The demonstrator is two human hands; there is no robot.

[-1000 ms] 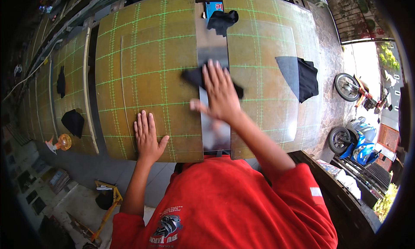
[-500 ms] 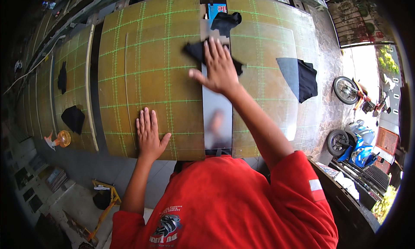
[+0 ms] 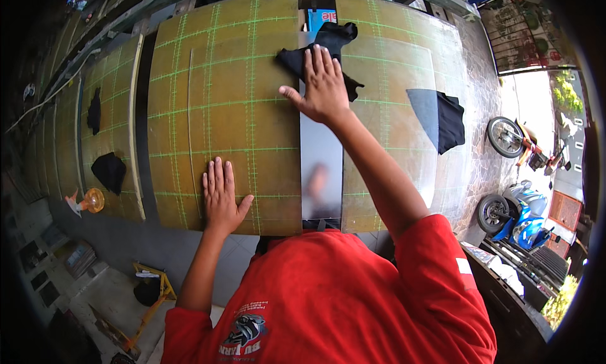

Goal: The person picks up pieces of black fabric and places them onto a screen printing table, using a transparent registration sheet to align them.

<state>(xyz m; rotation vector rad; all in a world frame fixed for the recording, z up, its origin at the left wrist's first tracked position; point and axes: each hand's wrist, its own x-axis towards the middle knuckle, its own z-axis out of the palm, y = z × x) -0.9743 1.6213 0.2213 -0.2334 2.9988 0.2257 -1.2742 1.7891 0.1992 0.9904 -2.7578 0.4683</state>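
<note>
My right hand (image 3: 324,94) lies flat, fingers spread, on a crumpled black cloth (image 3: 291,61). The palm hides part of this cloth. A second black cloth (image 3: 338,35) sits just beyond the fingertips, against the first one. Beneath both is a large clear sheet (image 3: 320,143), which spans two yellow-brown boards (image 3: 169,118) marked with green grid lines and the gap between them. To the left, my left hand (image 3: 227,203) rests palm down near the front edge, fingers stretched and holding nothing.
A grey-and-black cloth (image 3: 449,123) lies at the right. Farther left, another gridded board carries black scraps (image 3: 109,173), with an orange spray bottle (image 3: 93,200) near its front. Motorcycles (image 3: 527,212) stand beyond the table's right side.
My right hand has pushed the black cloth slightly away from me, and it now meets the second cloth. My left hand stays in place; the whole view has shifted a little.
</note>
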